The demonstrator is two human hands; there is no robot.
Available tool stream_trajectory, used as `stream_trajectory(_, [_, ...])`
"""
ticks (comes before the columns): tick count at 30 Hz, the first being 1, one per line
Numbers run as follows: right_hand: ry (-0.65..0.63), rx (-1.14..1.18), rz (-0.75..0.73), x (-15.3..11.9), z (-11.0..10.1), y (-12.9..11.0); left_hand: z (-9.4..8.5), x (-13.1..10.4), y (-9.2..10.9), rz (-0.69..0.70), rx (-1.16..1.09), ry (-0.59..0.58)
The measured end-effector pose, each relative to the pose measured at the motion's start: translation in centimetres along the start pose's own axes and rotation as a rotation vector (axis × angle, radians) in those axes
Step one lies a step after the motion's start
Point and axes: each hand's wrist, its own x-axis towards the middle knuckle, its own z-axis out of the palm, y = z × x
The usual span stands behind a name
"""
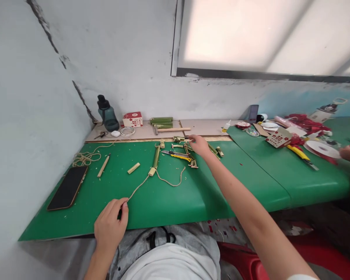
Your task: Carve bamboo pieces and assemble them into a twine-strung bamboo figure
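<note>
Beyond L hand (111,222) w/ cord (138,188): capped btl (109,118), red/wht box (132,120), contents unclear.

You are at a craft work table, in a room with bare, cracked walls (134,46) and a big bright window (251,37). On the green table top (163,202) you can see cut bits of bamboo (156,156), a yellow cutter (179,156), a hammer (172,129) and string (86,158). Over to your right are rolls of ribbon (322,149) and a small bottle of glue (226,126).
</note>
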Motion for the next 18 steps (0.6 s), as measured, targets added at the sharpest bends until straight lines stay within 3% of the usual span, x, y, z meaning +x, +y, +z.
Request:
stream_trajectory(4, [-0.064,-0.035,0.002,4.1,1.5,0.1,0.1,0.0,0.0,0.002,0.001,0.012])
stream_trajectory(7, [-0.079,-0.060,0.001,5.4,2.4,-0.3,0.2,-0.1,-0.1,0.007,-0.008,0.013])
stream_trajectory(13, [-0.052,-0.092,-0.102,3.9,4.1,-1.9,0.2,-0.2,0.0,0.034,0.011,0.028])
stream_trajectory(18, [-0.030,-0.079,-0.067,3.4,5.3,-2.8,0.1,-0.1,-0.2,0.063,-0.001,0.035])
